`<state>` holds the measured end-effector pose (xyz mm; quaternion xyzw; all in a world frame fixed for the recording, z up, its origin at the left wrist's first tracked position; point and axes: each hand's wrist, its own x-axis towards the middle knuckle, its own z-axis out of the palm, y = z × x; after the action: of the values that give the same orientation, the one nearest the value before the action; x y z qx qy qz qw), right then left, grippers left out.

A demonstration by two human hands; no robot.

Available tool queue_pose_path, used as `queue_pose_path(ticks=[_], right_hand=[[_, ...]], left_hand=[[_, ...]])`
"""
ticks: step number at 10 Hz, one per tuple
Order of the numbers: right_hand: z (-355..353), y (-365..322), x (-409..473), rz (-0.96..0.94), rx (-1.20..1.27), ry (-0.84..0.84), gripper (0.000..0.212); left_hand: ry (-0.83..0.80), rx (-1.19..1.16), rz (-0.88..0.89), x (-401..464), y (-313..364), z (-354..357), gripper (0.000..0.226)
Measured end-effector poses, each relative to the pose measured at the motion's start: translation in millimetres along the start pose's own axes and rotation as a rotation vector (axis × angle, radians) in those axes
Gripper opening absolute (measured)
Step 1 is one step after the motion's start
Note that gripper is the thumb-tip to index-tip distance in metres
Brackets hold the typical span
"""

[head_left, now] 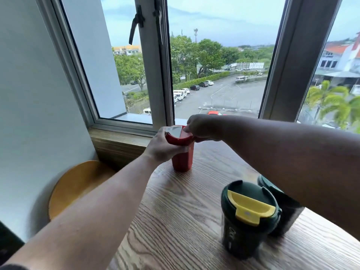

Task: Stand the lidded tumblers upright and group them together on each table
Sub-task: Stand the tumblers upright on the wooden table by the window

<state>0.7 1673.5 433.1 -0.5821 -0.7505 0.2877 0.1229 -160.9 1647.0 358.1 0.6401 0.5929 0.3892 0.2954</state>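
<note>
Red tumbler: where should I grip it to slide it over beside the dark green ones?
Grip the red tumbler around its tapered body just under the wider lid, coming from the left side as the left hand does. It stands upright, so a side wrap probably keeps it steady; the right hand sits at the lid.

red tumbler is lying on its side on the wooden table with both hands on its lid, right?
Not quite: the head view shows the red tumbler standing upright on the wooden table, not lying down. Both the left hand and right hand are at its lid.
</note>
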Motion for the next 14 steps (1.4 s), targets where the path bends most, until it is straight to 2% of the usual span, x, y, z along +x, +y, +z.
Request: queue_pose_path(ticks=[1, 2, 3, 5, 8, 10, 14], right_hand=[[-3.8, 8.9, -10.3, 0.018, 0.008, -0.007, 0.022], [-12.1, 21.1, -29.5, -0.030, -0.147, -0.022, 0.028], [-23.2, 36.6, -52.3, -0.052, -0.216, -0.053, 0.029], [-33.0, 70.6, -79.9, -0.097, -0.210, -0.096, 0.030], [-40.9, 87.6, -107.6, -0.112, -0.153, -0.074, 0.031], [-41.1, 88.9, -115.9, -0.109, -0.241, -0.017, 0.034], [-44.0, 88.1, -127.9, -0.060, -0.315, -0.011, 0.040]], left_hand=[[-0.079, -0.093, 0.037, -8.6, 1.1, 4.5, 0.085], [-0.168, -0.114, 0.068, -21.1, 7.2, 9.4, 0.095], [-0.315, -0.143, 0.080, -33.2, 21.2, 16.4, 0.090], [-0.452, -0.164, 0.078, -48.2, 40.8, 37.1, 0.085], [-0.534, -0.119, 0.082, -57.2, 56.4, 49.1, 0.083], [-0.541, -0.093, 0.074, -60.7, 59.4, 47.5, 0.086], [-0.560, -0.112, 0.064, -65.9, 66.6, 52.5, 0.083]])
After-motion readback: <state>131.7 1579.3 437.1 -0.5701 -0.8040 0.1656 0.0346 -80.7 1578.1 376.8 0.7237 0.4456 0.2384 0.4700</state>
